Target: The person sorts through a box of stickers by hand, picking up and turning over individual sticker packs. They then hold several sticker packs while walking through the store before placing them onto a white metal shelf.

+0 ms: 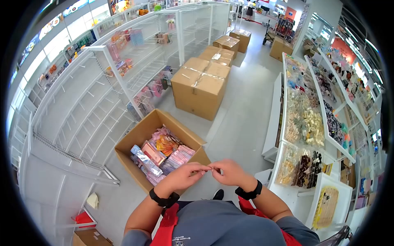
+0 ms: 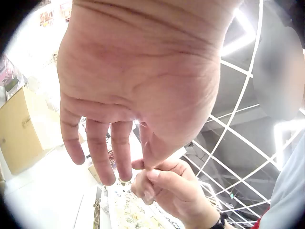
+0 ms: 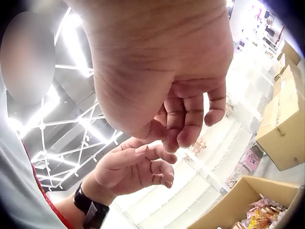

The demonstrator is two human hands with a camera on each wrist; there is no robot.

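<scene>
My left hand (image 1: 183, 176) and right hand (image 1: 231, 173) meet at thumb and index fingertips, in front of my body and near the close edge of an open cardboard box (image 1: 135, 171). In the left wrist view, the left hand's (image 2: 138, 86) other fingers hang fairly straight. The right hand (image 2: 174, 191) has its fingers bent, its thumb and index right at the left fingertips. I cannot tell whether something tiny is pinched there. Inside the box lie pink packets (image 1: 179, 157), an orange packet (image 1: 166, 144) and a long pale-blue package (image 1: 146, 160).
Taped cardboard boxes (image 1: 201, 86) line the aisle ahead. White wire racks with bare hooks (image 1: 82, 110) stand at left; some bays hold packaged goods (image 1: 154, 88). At right, sloped shelves carry bagged accessories (image 1: 303, 119) beside a white tray (image 1: 347, 192). A red item (image 1: 85, 218) is low at left.
</scene>
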